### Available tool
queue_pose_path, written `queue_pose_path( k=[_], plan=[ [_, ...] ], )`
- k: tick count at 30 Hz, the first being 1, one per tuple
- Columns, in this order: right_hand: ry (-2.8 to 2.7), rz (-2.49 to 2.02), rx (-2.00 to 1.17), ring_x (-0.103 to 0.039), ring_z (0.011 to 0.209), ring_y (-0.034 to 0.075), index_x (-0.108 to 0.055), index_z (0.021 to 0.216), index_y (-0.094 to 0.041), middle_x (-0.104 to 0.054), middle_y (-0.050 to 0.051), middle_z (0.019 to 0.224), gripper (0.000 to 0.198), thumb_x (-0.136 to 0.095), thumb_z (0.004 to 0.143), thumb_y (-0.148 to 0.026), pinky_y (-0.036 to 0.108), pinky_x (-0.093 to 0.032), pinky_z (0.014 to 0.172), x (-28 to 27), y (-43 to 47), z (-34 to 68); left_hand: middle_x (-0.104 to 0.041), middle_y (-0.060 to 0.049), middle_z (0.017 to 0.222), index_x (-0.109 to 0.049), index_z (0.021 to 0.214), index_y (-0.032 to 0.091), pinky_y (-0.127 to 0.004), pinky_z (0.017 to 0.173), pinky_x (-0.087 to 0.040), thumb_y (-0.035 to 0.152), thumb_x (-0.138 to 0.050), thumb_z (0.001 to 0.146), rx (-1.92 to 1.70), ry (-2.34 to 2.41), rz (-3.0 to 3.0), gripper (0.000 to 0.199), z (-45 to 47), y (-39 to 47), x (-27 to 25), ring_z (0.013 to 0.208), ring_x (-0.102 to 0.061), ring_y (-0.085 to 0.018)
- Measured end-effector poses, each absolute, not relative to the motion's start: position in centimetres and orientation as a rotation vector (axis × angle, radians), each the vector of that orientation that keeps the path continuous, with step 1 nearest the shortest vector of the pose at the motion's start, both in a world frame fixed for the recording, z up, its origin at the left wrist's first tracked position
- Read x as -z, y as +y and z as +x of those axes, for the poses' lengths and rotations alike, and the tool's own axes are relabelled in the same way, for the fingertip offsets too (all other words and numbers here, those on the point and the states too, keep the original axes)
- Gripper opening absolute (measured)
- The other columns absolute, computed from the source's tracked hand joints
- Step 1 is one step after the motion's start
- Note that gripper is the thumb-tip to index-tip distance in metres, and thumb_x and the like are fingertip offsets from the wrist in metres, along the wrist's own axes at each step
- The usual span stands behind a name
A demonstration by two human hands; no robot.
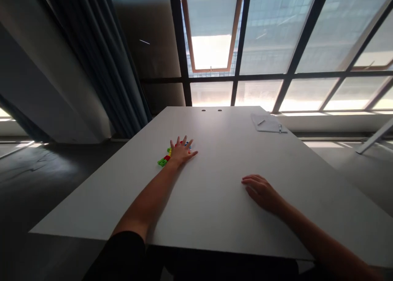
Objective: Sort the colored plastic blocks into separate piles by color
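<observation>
My left hand (181,152) reaches forward with its fingers spread over a small cluster of colourful plastic pieces (162,162), in green, red, yellow and blue. The palm covers most of the cluster, so the shape and kind of the pieces are hard to make out. Whether the hand presses on them or hovers just above, I cannot tell. Nearer to me on the right, my right hand (260,191) rests on the white table (221,215), palm down, fingers extended and slightly bent, with nothing seen in it.
At the table's far right lies a clipboard with paper (267,123) and what looks like a pen (261,122). Two round dark holes (203,110) sit near the far edge. Beyond stand large windows (211,52) and a dark curtain (101,60).
</observation>
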State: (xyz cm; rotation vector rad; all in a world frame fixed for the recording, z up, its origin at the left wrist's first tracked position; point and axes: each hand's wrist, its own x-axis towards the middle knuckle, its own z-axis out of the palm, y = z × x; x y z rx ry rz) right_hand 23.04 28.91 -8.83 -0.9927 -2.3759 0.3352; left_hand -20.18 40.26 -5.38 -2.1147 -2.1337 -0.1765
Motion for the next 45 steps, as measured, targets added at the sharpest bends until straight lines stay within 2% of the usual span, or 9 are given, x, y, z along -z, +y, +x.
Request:
queue_pose_path(
  k=[2,6,13,20,29,33,38,42,45],
  plan=[
    [-2.369,-0.984,-0.340,-0.069,0.117,0.028,-0.074,0.120,-0.022,-0.076,0.011,0.124,0.026,-0.056,0.103,-0.026,0.050,-0.056,0.105,8.7,28.9,23.2,-0.017,-0.003,0.178,-0.029,0.169,0.039,-0.082,0.120,-0.001,0.090,-0.030,0.090,0.016,-2.287,-2.161,0.094,-21.0,41.3,5.2,0.161,-0.009,-0.048],
    [-2.359,-0.961,-0.342,-0.070,0.116,0.028,-0.075,0.120,-0.023,-0.076,0.011,0.123,0.025,-0.057,0.102,-0.025,0.051,-0.057,0.103,8.7,28.8,23.4,-0.021,-0.003,0.178,-0.027,0.169,0.042,-0.083,0.119,-0.009,0.091,-0.022,0.090,-0.099,-2.405,-2.237,0.093,-21.8,41.7,4.8,0.160,-0.014,-0.048],
    [-2.373,-0.958,-0.373,-0.069,0.118,0.028,-0.074,0.121,-0.023,-0.075,0.011,0.124,0.025,-0.058,0.102,-0.024,0.050,-0.056,0.105,8.6,28.8,23.7,-0.011,-0.002,0.180,-0.022,0.169,0.047,-0.086,0.115,-0.014,0.091,-0.024,0.090,0.054,-2.398,-2.144,0.090,-22.3,40.6,4.3,0.161,-0.008,-0.049],
    [-2.383,-0.973,-0.361,-0.068,0.120,0.028,-0.075,0.120,-0.023,-0.075,0.011,0.126,0.025,-0.059,0.101,-0.024,0.050,-0.054,0.107,8.5,28.7,23.6,-0.017,0.000,0.179,-0.026,0.167,0.047,-0.080,0.114,-0.027,0.082,-0.027,0.095,0.026,-2.442,-2.137,0.080,-21.5,40.0,5.2,0.158,-0.020,-0.046],
    [-2.383,-0.988,-0.391,-0.067,0.122,0.028,-0.072,0.125,-0.023,-0.074,0.011,0.128,0.029,-0.056,0.102,-0.026,0.051,-0.054,0.107,9.1,28.7,23.9,-0.024,0.000,0.177,-0.033,0.164,0.048,-0.073,0.118,-0.028,0.077,-0.034,0.098,0.058,-2.172,-2.404,0.073,-15.6,37.1,5.6,0.158,-0.025,-0.041],
    [-2.317,-1.051,-0.393,-0.063,0.130,0.029,-0.063,0.141,-0.025,-0.068,0.013,0.138,0.040,-0.055,0.101,-0.030,0.053,-0.050,0.113,9.5,28.8,24.0,-0.023,-0.001,0.177,-0.033,0.164,0.048,-0.076,0.120,-0.022,0.078,-0.038,0.097,0.080,-1.939,-2.632,0.073,-9.2,34.8,5.6,0.159,-0.025,-0.040],
    [-2.327,-1.103,-0.350,-0.047,0.148,0.031,-0.036,0.163,-0.025,-0.049,0.016,0.160,0.069,-0.059,0.100,-0.042,0.055,-0.040,0.123,9.5,29.4,24.1,-0.026,-0.002,0.176,-0.034,0.163,0.048,-0.081,0.120,-0.016,0.079,-0.042,0.097,0.165,-1.800,-2.783,0.074,-2.5,32.2,5.7,0.159,-0.024,-0.043],
    [-2.445,-1.182,-0.307,-0.038,0.155,0.035,-0.025,0.168,-0.023,-0.038,0.019,0.167,0.084,-0.062,0.098,-0.053,0.058,-0.036,0.124,9.3,30.1,23.6,-0.029,-0.004,0.175,-0.035,0.164,0.046,-0.083,0.119,-0.015,0.078,-0.043,0.097,0.225,-1.798,-2.786,0.075,-0.8,31.7,6.0,0.158,-0.025,-0.045],
    [-2.519,-1.233,-0.289,-0.035,0.156,0.036,-0.023,0.168,-0.021,-0.035,0.021,0.169,0.087,-0.061,0.098,-0.056,0.058,-0.034,0.125,9.1,30.5,23.1,-0.031,-0.002,0.174,-0.038,0.162,0.048,-0.078,0.121,-0.019,0.079,-0.045,0.096,0.258,-1.789,-2.766,0.073,-1.5,32.3,6.3,0.157,-0.029,-0.042]
  ],
)
